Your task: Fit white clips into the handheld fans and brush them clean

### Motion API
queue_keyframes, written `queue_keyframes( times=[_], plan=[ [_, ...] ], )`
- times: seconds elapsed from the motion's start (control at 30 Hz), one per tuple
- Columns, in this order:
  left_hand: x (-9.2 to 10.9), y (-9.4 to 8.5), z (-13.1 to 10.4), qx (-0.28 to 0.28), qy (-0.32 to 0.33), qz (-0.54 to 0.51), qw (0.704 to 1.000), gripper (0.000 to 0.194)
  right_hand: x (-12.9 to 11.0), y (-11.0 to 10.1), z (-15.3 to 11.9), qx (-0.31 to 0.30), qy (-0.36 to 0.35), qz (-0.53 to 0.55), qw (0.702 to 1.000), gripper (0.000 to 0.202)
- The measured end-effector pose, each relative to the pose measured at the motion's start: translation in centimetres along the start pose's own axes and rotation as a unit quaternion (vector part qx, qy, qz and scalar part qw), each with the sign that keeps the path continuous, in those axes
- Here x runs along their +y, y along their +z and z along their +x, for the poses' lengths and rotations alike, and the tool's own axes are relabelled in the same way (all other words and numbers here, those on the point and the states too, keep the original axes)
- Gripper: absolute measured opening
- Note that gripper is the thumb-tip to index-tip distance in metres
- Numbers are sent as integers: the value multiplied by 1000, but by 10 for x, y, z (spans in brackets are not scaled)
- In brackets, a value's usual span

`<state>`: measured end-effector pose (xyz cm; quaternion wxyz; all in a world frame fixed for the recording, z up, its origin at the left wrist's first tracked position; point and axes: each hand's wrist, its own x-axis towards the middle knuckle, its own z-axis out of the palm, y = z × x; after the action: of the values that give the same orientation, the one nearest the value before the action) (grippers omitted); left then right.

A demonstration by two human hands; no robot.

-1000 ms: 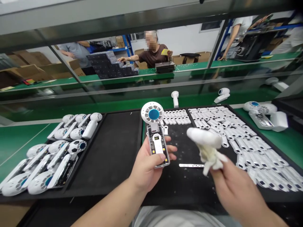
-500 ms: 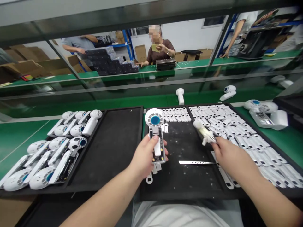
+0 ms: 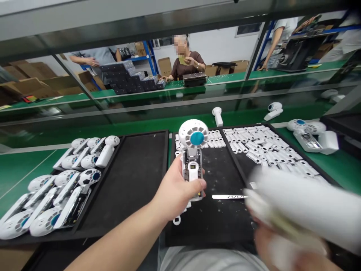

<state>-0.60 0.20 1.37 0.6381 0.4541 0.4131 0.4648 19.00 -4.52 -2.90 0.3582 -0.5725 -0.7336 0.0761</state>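
Observation:
Held upright in my left hand (image 3: pixel 177 190) is a white handheld fan (image 3: pixel 193 139) with a blue centre; its handle is open, showing the inside and a small white strip with a dark window. At the lower right, my right hand (image 3: pixel 270 241) is blurred by motion, its fingers around something white and yellowish. A large blurred white object (image 3: pixel 307 207) covers part of that hand. White tweezers (image 3: pixel 229 197) with dark holes lie on the middle black tray (image 3: pixel 214 222), between the hands.
Fans in rows (image 3: pixel 64 177) fill the left part of a black tray (image 3: pixel 132 180). Many small white parts (image 3: pixel 270 148) lie in the right tray. More fans (image 3: pixel 310 131) rest on the green table at right and behind. People sit or stand across the bench.
My right hand has moved down and nearer the camera, and the large blurred white object has appeared over it. The fan in my left hand has tilted and shifted slightly right.

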Motion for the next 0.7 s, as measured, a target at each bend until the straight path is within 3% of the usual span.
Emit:
queue_keyframes(
  times=[0.1, 0.2, 0.33, 0.47, 0.7],
  plan=[
    [-6, 9, 2, 3, 1, -21, 1000, 42, -2, 10, 15, -37, -61, -26, 997, 22],
    [-11, 5, 5, 28, -8, -42, 999, 38, 18, 6, 27, -53, -88, -63, 993, 21],
    [-9, -4, 1, 47, -35, -57, 997, 35, 53, -11, 29, -56, 23, -133, 989, 24],
    [-5, -3, -2, 50, -72, -88, 992, 37, 83, -16, 31, -98, 142, -241, 955, 23],
    [-6, 5, 2, 74, -90, -100, 988, 56, 139, -11, 43, -143, 189, -318, 918, 34]
  ],
)
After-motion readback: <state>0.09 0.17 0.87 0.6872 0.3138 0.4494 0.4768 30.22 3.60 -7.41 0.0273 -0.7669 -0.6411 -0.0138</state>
